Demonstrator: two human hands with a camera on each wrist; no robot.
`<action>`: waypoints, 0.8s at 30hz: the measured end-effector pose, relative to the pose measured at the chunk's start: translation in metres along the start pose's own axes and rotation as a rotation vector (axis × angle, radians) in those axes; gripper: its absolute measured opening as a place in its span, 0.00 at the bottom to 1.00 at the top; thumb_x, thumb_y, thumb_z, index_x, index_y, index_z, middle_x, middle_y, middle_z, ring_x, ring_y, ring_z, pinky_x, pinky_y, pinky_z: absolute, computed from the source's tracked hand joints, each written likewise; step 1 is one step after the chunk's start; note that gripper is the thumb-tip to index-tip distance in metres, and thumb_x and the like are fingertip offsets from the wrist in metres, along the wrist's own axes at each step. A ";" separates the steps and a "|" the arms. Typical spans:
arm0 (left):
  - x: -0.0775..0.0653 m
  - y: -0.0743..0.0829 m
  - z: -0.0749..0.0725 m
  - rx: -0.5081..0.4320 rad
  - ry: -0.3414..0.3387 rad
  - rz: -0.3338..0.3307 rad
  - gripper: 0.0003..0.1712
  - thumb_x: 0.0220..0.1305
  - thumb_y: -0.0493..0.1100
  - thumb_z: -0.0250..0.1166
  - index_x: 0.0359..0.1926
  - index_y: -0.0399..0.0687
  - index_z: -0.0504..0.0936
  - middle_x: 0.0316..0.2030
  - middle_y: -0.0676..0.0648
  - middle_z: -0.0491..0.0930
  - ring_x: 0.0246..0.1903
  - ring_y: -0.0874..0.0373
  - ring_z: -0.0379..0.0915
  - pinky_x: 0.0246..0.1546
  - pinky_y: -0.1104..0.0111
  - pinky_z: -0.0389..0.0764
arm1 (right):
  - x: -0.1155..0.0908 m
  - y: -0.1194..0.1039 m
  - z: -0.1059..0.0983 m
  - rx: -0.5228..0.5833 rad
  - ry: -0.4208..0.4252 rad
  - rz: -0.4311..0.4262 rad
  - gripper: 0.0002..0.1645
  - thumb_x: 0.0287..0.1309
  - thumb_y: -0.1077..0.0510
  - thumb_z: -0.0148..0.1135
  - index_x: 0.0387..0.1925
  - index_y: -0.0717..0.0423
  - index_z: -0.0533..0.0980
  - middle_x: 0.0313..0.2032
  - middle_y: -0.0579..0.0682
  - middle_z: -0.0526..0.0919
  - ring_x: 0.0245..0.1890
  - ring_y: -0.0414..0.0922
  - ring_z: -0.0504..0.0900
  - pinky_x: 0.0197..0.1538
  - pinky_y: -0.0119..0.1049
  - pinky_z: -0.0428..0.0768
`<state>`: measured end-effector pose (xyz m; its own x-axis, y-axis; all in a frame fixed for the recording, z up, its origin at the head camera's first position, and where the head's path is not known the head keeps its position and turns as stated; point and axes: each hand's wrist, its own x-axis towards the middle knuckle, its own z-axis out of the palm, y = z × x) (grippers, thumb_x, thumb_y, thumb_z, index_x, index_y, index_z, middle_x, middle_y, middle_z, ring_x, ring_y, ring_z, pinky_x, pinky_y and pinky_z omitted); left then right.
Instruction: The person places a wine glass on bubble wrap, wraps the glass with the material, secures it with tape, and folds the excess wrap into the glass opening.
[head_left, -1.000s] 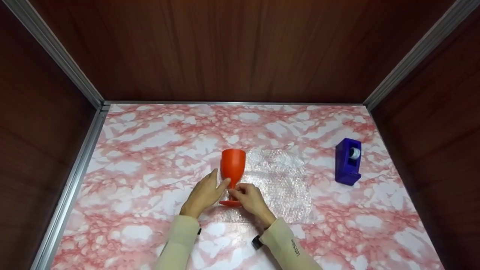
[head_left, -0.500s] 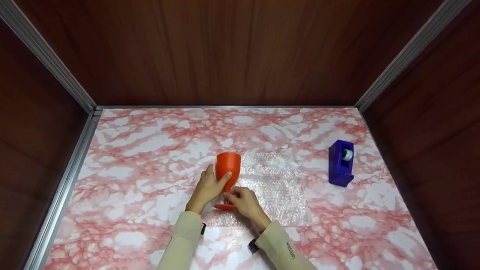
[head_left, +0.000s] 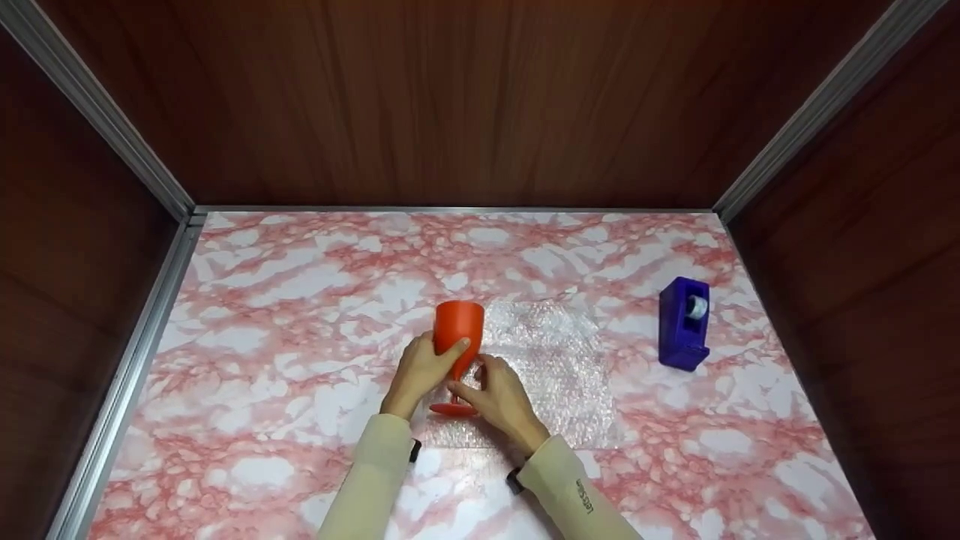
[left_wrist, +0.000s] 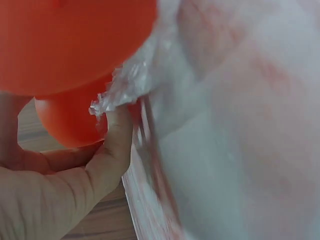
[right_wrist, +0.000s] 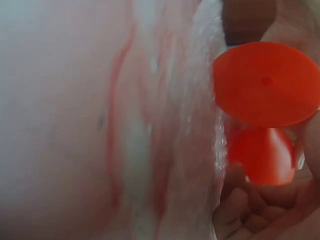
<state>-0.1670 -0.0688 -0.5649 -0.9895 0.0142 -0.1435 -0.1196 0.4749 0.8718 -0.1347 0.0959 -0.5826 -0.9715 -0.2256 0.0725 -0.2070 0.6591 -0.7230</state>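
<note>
An orange goblet (head_left: 459, 322) lies on a sheet of bubble wrap (head_left: 555, 367), its bowl pointing away from me and its round foot toward me. My left hand (head_left: 416, 375) grips the goblet from the left, thumb across the lower bowl. On the other side my right hand (head_left: 504, 397) holds it at the stem, thumb and index finger bent around it. In the left wrist view, the crinkled edge of the wrap reaches the thumb tip. The foot fills much of the foreground there and partly hides the bowl.
A purple tape dispenser (head_left: 682, 326) with a roll of tape stands at the right of the pink-and-white marbled table (head_left: 300, 300). Dark wood-look panels (head_left: 450, 105) with metal edging enclose the back and sides.
My left thumb has moved further across the goblet's bowl. My right hand's index finger has shifted up from the stem toward the bowl, spreading from the thumb.
</note>
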 end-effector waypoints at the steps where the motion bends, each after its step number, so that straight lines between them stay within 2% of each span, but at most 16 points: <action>1: 0.000 0.001 0.000 -0.002 0.008 -0.004 0.36 0.64 0.64 0.65 0.49 0.34 0.78 0.39 0.43 0.80 0.37 0.49 0.78 0.44 0.55 0.79 | 0.000 0.001 -0.001 -0.036 0.027 -0.028 0.36 0.57 0.40 0.72 0.53 0.65 0.76 0.33 0.51 0.76 0.27 0.40 0.71 0.30 0.36 0.73; 3: 0.000 0.002 0.002 0.000 0.025 -0.004 0.36 0.63 0.64 0.66 0.50 0.33 0.78 0.39 0.43 0.80 0.37 0.49 0.78 0.44 0.55 0.79 | -0.001 0.002 -0.002 -0.091 0.086 -0.087 0.42 0.58 0.42 0.71 0.62 0.68 0.70 0.40 0.55 0.74 0.31 0.43 0.72 0.35 0.39 0.77; 5: 0.000 0.002 0.003 0.000 0.039 -0.008 0.37 0.62 0.64 0.67 0.50 0.32 0.78 0.39 0.42 0.80 0.38 0.49 0.77 0.45 0.55 0.79 | -0.001 0.004 -0.002 -0.113 0.148 -0.164 0.43 0.60 0.48 0.70 0.67 0.68 0.66 0.48 0.58 0.73 0.38 0.46 0.76 0.42 0.42 0.79; 8: 0.000 0.002 0.004 -0.003 0.050 -0.014 0.35 0.63 0.61 0.68 0.52 0.32 0.77 0.41 0.41 0.80 0.39 0.49 0.77 0.45 0.55 0.78 | 0.002 0.007 -0.005 -0.145 0.220 -0.302 0.39 0.60 0.57 0.69 0.69 0.66 0.66 0.56 0.62 0.72 0.51 0.53 0.76 0.53 0.47 0.79; 11: 0.000 0.002 0.005 0.008 0.060 -0.014 0.33 0.63 0.59 0.68 0.52 0.32 0.77 0.42 0.40 0.79 0.39 0.48 0.77 0.45 0.55 0.78 | 0.005 0.008 -0.007 -0.172 0.239 -0.398 0.36 0.59 0.62 0.67 0.68 0.64 0.69 0.61 0.63 0.71 0.59 0.57 0.74 0.57 0.49 0.76; 13: -0.001 0.003 0.005 0.028 0.061 -0.017 0.34 0.63 0.59 0.68 0.53 0.32 0.77 0.43 0.40 0.78 0.40 0.48 0.76 0.45 0.54 0.78 | 0.006 0.008 -0.010 -0.190 0.234 -0.419 0.34 0.59 0.63 0.66 0.67 0.63 0.70 0.62 0.63 0.72 0.60 0.57 0.74 0.56 0.49 0.77; 18: -0.002 0.004 0.006 0.083 0.052 -0.012 0.39 0.61 0.62 0.69 0.56 0.32 0.76 0.45 0.40 0.76 0.42 0.47 0.74 0.47 0.54 0.77 | 0.008 0.006 -0.017 -0.210 0.209 -0.413 0.30 0.62 0.63 0.64 0.66 0.64 0.72 0.60 0.64 0.73 0.58 0.57 0.76 0.55 0.48 0.79; 24: -0.002 0.006 0.006 0.107 0.038 0.030 0.38 0.63 0.61 0.68 0.58 0.33 0.76 0.44 0.40 0.76 0.44 0.46 0.74 0.48 0.53 0.76 | 0.010 0.007 -0.021 -0.193 0.212 -0.415 0.26 0.63 0.64 0.63 0.63 0.66 0.74 0.59 0.65 0.74 0.59 0.58 0.74 0.60 0.48 0.75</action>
<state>-0.1654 -0.0608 -0.5618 -0.9952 -0.0027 -0.0979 -0.0823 0.5657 0.8205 -0.1484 0.1134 -0.5723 -0.8009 -0.3587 0.4794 -0.5785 0.6701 -0.4651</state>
